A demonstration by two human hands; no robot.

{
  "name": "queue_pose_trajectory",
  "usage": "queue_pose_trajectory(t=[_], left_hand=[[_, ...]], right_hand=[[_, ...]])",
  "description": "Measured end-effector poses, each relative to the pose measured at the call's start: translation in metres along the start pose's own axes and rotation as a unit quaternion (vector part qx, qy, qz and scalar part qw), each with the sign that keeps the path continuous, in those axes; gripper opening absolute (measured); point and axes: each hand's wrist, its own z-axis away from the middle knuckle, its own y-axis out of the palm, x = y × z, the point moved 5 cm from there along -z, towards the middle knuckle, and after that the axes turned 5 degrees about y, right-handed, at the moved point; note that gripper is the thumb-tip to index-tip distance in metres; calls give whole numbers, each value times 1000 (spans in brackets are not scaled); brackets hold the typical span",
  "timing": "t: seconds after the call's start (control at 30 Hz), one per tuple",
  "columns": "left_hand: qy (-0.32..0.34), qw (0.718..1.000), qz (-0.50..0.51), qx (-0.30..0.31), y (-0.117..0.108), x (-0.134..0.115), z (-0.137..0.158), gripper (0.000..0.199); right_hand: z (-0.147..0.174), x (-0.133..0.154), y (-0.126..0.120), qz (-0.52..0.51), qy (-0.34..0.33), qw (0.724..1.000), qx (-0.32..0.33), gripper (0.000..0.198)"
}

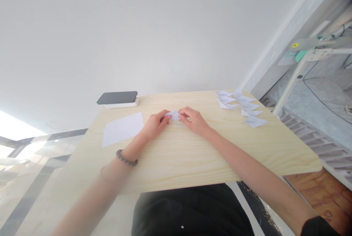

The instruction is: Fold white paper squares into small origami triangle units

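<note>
Between my two hands is a small folded white paper (173,115), held just above or on the middle of the table. My left hand (157,124) pinches its left end, thumb in front and fingers behind. The right end is pinched by the thumb and fingertips of my right hand (193,119). To the left of my left hand lies a flat white paper sheet (122,129). Several folded paper boats (249,106) stand in two rows at the table's back right. My fingers cover both ends of the paper I hold.
A dark phone (118,97) rests on a white box-like block (122,104) at the back left, with a white cable (144,98) beside it. The light wooden table (176,159) meets a white wall (170,30). A white metal frame (291,82) stands to the right.
</note>
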Motion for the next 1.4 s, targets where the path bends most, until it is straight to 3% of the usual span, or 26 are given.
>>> queue_pose_trajectory(t=[0.17,0.33,0.47,1.0,1.2,1.4], left_hand=[[-50,983,174,-25,1,8,-1,36],[-73,961,262,-48,0,8,-1,35],[-76,949,303,-46,1,5,0,34],[-100,928,356,-39,8,6,0,39],[-130,926,353,-32,9,11,1,31],[-142,927,344,-47,8,12,1,31]], right_hand=[[0,-9,-3,-56,51,997,-29,17],[0,-18,2,-167,140,975,35,25],[0,-13,-1,-202,144,968,38,28],[0,-12,-2,-164,158,974,-1,22],[2,-7,-2,-86,115,990,8,18],[3,-9,3,-136,130,982,15,21]])
